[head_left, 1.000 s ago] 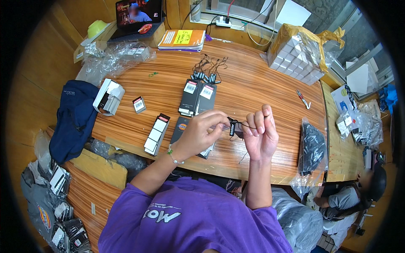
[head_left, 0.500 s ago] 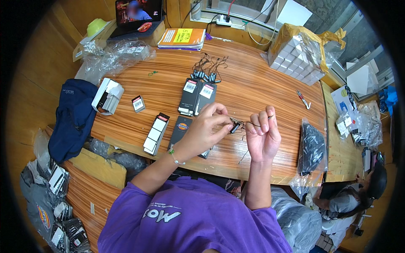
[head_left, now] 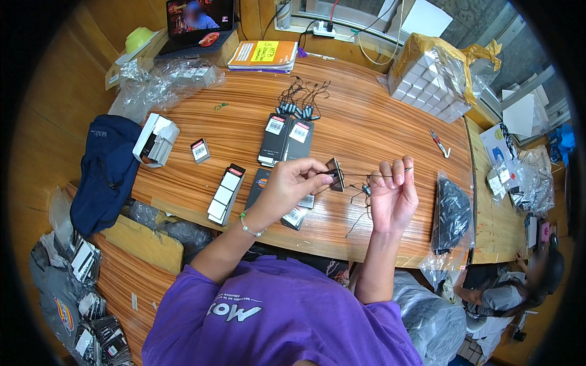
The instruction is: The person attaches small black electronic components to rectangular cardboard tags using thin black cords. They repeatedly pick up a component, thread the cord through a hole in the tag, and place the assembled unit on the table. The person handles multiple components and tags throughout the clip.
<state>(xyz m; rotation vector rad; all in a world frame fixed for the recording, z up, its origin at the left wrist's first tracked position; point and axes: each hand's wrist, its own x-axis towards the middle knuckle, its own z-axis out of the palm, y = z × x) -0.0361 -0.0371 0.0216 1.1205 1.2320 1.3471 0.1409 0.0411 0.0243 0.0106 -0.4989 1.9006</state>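
My left hand (head_left: 296, 185) is closed, its thumb and fingertips pinching a small dark hang tag (head_left: 335, 175) seen nearly edge-on. A thin black string (head_left: 359, 175) runs from this tag to my right hand (head_left: 393, 196), whose fingers are closed on its far end. The string looks pulled straight between the hands. Beneath it, another string with a small bluish-black piece (head_left: 366, 190) lies on the table. My left hand and wrist partly cover a stack of dark grey tags (head_left: 257, 183). Beyond them lie stacks of finished-looking dark tags (head_left: 276, 148) with black strings (head_left: 303, 91) at their far end.
Left of my hands are a stack of white label strips (head_left: 226, 194), a small labelled stack (head_left: 199, 150) and an opened white box (head_left: 156, 140). Snips (head_left: 439, 143) and a plastic bag of black strings (head_left: 452, 213) lie right. A wrapped block of white boxes (head_left: 429, 85) stands far right. Another person (head_left: 513, 287) sits lower right.
My right hand has moved right, away from the left, drawing the string out straight. My left hand has shifted slightly, and the dark tag now shows beyond its fingertips.
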